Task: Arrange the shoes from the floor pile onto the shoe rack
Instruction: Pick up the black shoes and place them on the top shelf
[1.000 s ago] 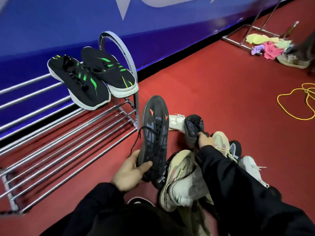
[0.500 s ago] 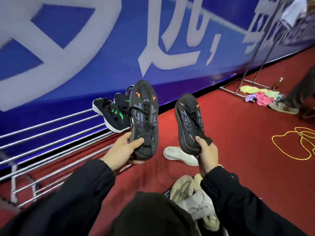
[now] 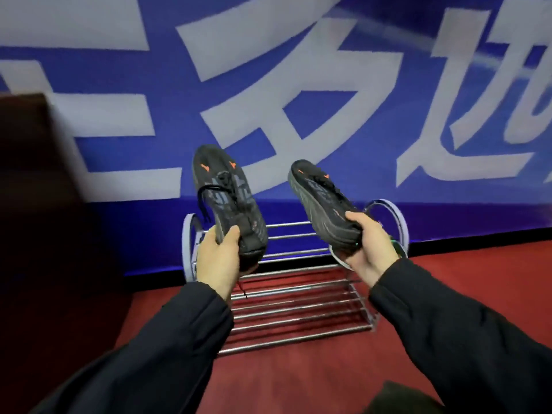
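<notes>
I hold a pair of black sneakers with orange marks in the air above the chrome shoe rack. My left hand grips the heel of the left black sneaker, toe pointing up and away. My right hand grips the heel of the right black sneaker, tilted to the left. Behind my right hand a white sole edge of a shoe on the rack's top shelf peeks out. The floor pile is out of view.
The rack stands on red carpet against a blue banner wall with large white characters. A dark brown piece of furniture fills the left side. My black sleeves cover the lower corners.
My view has swung left, so I now face the rack squarely. Both hands have carried the black sneakers from beside the rack to above it. The pile and yellow cord left the view.
</notes>
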Tool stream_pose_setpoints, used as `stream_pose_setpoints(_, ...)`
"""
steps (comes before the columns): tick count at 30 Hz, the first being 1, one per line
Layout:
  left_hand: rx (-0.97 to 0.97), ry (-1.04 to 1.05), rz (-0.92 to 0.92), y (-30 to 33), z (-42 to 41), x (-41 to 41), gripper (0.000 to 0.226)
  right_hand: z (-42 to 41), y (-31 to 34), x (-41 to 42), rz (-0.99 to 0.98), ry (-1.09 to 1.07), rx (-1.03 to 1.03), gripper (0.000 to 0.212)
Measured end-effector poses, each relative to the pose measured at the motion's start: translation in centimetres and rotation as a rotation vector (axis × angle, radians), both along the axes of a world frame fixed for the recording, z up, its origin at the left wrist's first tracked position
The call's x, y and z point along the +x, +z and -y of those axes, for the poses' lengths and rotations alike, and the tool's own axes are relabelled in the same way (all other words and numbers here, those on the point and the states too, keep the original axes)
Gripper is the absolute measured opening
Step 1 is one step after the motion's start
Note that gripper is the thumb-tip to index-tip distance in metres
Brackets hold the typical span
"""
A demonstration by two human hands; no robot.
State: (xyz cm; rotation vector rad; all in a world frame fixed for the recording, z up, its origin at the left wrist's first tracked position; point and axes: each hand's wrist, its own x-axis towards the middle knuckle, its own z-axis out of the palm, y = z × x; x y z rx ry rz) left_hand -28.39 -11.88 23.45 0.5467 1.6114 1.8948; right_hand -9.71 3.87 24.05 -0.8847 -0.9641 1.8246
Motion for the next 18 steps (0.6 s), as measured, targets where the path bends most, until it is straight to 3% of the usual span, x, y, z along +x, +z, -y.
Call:
stream_pose_setpoints(3,0.043,0.257,0.039,-2.7,2.1,-3.4,0.037,0.2,0.9,-6.2,0.031,0.146,-0.018,0.017)
stream_pose_setpoints(6,0.021,0.372,0.061,-3.9,3.7,-4.8,0.034,0.8,-0.3,-11.8,0.088,0.177,-0.034,0.021)
stream_pose_setpoints(12,0.039,0.373,0.120,-5.0,3.5,-6.6,0.042,2.7,-7.5,-18.4,0.154,0.262,-0.112,0.021)
stream_pose_setpoints(15,0.022,0.365,0.146,-5.5,2.9,-6.6,0.052,3.5,-9.9,-20.2,0.231,0.305,-0.025,0.033)
stream_pose_setpoints(18,-0.007,0.353,0.136,-4.8,1.8,-6.3,0.044,3.3,-13.1,-22.3,0.289,0.304,0.108,0.045)
